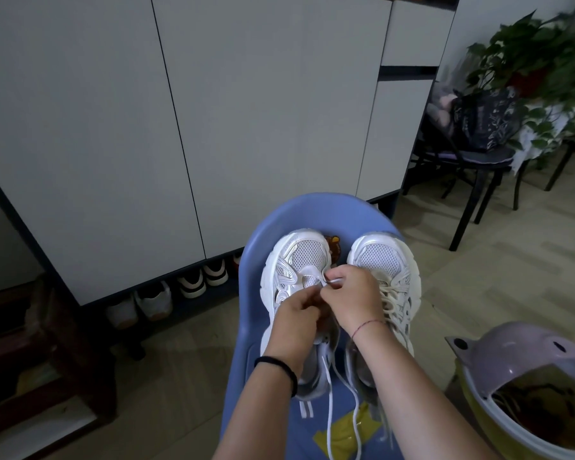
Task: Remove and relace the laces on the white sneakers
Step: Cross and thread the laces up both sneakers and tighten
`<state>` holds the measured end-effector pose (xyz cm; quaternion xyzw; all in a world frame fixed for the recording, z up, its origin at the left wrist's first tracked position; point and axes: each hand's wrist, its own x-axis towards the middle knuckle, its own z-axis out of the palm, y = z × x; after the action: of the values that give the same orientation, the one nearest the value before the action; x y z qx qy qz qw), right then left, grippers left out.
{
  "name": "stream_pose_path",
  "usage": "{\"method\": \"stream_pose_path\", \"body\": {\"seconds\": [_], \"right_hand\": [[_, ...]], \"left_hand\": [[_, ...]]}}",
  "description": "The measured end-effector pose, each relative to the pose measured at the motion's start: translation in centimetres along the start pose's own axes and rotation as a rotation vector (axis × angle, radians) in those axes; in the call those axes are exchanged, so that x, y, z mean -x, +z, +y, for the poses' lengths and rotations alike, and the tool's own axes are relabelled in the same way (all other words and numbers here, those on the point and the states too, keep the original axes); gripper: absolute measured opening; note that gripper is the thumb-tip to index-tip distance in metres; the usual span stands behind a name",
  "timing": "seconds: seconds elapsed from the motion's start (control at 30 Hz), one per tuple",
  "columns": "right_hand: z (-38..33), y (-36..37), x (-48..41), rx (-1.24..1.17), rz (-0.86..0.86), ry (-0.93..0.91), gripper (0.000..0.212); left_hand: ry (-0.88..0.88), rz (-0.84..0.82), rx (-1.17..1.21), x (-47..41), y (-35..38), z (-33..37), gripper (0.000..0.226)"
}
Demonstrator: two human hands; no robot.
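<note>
Two white sneakers stand side by side on a blue plastic chair, toes pointing away from me. The left sneaker has its lace mostly out; the white lace trails down over the seat toward me. The right sneaker is still laced. My left hand rests over the left sneaker's eyelets, fingers closed on the lace. My right hand pinches a lace end near that shoe's lowest eyelets. My hands hide the shoe's tongue.
A white cabinet stands behind the chair, with several shoes beneath it. A lidded bin sits at lower right. A dark chair with a bag and a plant are at right. Dark wooden furniture is at left.
</note>
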<state>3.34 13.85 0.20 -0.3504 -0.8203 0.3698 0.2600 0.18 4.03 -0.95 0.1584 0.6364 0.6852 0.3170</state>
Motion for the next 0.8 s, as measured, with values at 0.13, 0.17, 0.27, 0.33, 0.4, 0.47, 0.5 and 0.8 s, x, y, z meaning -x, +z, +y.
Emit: {"method": "stream_pose_path", "body": {"seconds": [0.13,0.17,0.27,0.33,0.4,0.47,0.5,0.8], "right_hand": [[0.2,-0.3,-0.1,-0.016,-0.044,-0.023,0.023],[0.2,-0.4,-0.1,-0.022,-0.055,-0.027,0.024],[0.2,-0.7,-0.1,-0.037,-0.085,-0.047,0.025],[0.2,-0.9,-0.1,-0.046,-0.095,-0.056,0.025],[0.3,-1.1,-0.1,-0.059,-0.102,-0.053,0.025],[0.3,-1.2,-0.1,-0.061,-0.114,-0.049,0.024],[0.2,-1.3,0.0,-0.056,-0.119,-0.05,0.024],[-0.1,-2.0,0.8,-0.059,-0.144,-0.038,0.019]], "left_hand": [[0.011,0.1,0.046,-0.1,0.4,0.0,0.043],[-0.003,0.127,0.09,-0.2,0.4,0.2,0.04],[-0.024,0.186,0.205,-0.4,0.2,0.4,0.031],[-0.039,0.18,0.263,-0.5,0.1,0.4,0.029],[-0.059,0.171,0.281,-0.6,0.0,0.4,0.028],[-0.073,0.165,0.279,-0.6,-0.2,0.4,0.026],[-0.076,0.164,0.27,-0.7,-0.2,0.5,0.025],[-0.075,0.236,0.192,-0.4,0.0,0.6,0.017]]}}
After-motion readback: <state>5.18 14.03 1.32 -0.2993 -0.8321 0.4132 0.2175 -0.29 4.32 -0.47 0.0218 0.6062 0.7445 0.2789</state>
